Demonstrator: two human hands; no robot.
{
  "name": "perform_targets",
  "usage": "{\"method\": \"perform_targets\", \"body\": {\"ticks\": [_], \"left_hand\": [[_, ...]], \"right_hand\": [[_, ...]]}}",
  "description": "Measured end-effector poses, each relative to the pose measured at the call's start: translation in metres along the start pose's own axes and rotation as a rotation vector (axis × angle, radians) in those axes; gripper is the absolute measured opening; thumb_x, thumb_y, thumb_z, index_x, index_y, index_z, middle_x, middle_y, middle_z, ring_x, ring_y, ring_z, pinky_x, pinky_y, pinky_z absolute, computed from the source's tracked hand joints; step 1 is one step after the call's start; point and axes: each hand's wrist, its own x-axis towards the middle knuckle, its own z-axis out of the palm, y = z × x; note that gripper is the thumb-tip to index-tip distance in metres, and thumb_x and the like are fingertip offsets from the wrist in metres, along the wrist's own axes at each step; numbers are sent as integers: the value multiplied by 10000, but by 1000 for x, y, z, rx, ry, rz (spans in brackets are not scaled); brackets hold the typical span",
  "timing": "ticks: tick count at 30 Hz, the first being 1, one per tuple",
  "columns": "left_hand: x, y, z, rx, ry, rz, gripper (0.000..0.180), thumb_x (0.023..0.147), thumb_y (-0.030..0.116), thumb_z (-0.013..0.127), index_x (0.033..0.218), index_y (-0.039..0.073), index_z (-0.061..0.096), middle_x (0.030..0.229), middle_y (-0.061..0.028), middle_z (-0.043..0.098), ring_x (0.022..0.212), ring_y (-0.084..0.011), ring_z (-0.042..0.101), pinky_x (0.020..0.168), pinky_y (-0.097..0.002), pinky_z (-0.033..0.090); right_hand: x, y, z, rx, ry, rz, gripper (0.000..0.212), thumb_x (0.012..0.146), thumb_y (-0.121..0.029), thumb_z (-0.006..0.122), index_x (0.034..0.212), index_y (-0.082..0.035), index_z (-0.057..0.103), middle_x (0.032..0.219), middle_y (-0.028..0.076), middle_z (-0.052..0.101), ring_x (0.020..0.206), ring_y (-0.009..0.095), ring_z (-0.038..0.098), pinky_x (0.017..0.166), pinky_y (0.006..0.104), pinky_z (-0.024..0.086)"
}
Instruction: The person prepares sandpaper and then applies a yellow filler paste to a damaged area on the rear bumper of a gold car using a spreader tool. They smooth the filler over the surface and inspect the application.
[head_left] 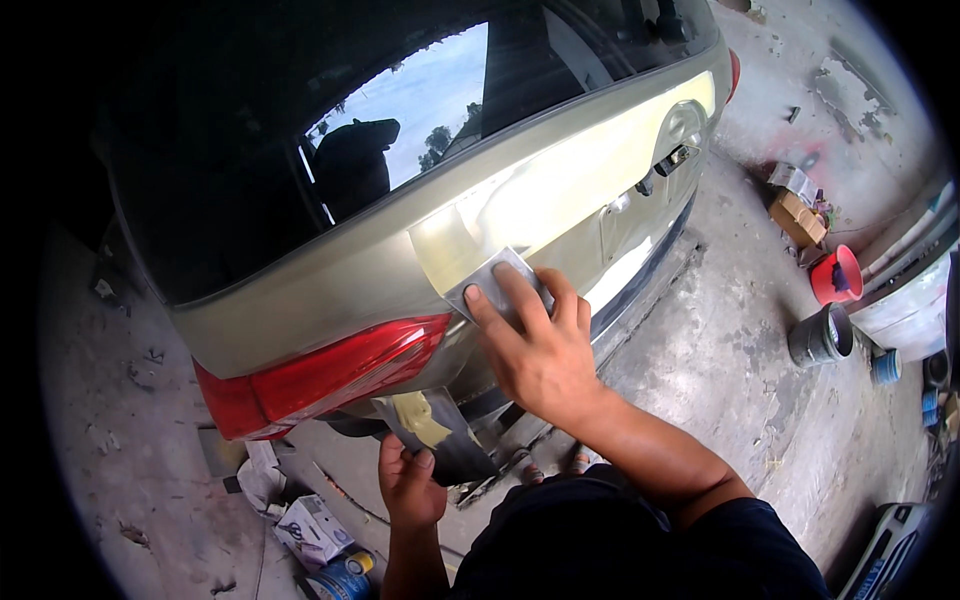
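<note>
In the head view, the right forearm angles up from the lower right, elbow bent, and the right hand [545,360] reaches forward with its back showing. Its fingers are spread over a thin grey plate [488,278], set at the car's [290,320] rear panel near the red tail light [330,375]. The left hand [410,485] sits lower, forearm nearly upright, its fingers pinched narrow on a dark board [460,450] bearing yellowish paste [420,418]. The board hides some left fingertips; whatever is under the grey plate cannot be seen. The left forearm is cut off below, and the car's roof fades into blackness.
</note>
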Motion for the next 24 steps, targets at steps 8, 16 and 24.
{"method": "perform_targets", "body": {"ticks": [8,16,24], "left_hand": [[0,6,3,30,6,54,489,845,2,568,1314,-43,439,1258,-156,569,1158,-229,548,1044,-376,381],[8,21,23,-1,-27,115,484,887,-1,506,1360,-15,404,1328,-151,522,1190,-239,534,1067,-397,372],[22,34,52,-150,-64,239,459,939,-14,439,1393,34,383,1357,-138,507,1228,-248,516,1068,-433,394]], "right_hand": [[-14,9,8,-7,-8,-19,523,743,-166,684,1259,-182,608,1344,104,470,1122,386,452,846,478,391],[-22,6,-36,368,-65,-10,509,739,-145,715,1239,-107,628,1335,162,466,1122,393,473,922,467,409],[-25,14,-54,896,-243,-217,504,751,-134,758,1242,-94,652,1362,135,482,1174,348,478,985,442,399]]}}
